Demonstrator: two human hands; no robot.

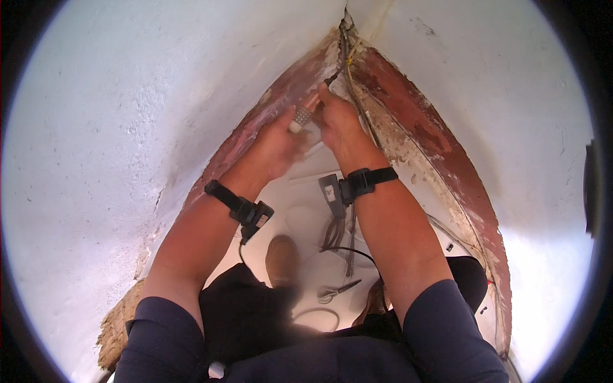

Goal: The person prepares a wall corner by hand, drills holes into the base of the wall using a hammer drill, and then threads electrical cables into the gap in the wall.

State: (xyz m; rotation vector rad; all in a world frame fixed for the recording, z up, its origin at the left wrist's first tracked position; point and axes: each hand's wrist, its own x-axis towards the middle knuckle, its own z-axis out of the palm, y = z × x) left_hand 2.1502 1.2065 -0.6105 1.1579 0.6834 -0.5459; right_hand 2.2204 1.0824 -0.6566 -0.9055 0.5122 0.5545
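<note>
In the corner where the two walls meet, both of my hands are raised close together. My right hand (pixel 340 121) is closed, its thumb and fingers gripping a dark cable (pixel 329 81) that runs up into the corner. Just left of it, my left hand (pixel 281 145) has curled fingers, partly smeared by motion. At its fingers is a small pale cylinder with a dotted grey side (pixel 301 117); whether it is held or worn on a finger I cannot tell. More dark cables (pixel 348 70) hang along the corner behind my hands, with a yellow tie (pixel 350 61) around them.
White walls (pixel 115 127) flank a strip of exposed red, rough surface (pixel 440 137) on either side. Scissors (pixel 338 290) lie on the white floor (pixel 306 255) between my feet, near a shoe (pixel 282 260) and a coiled cable (pixel 333 235). Small black pieces (pixel 449 247) lie at the right.
</note>
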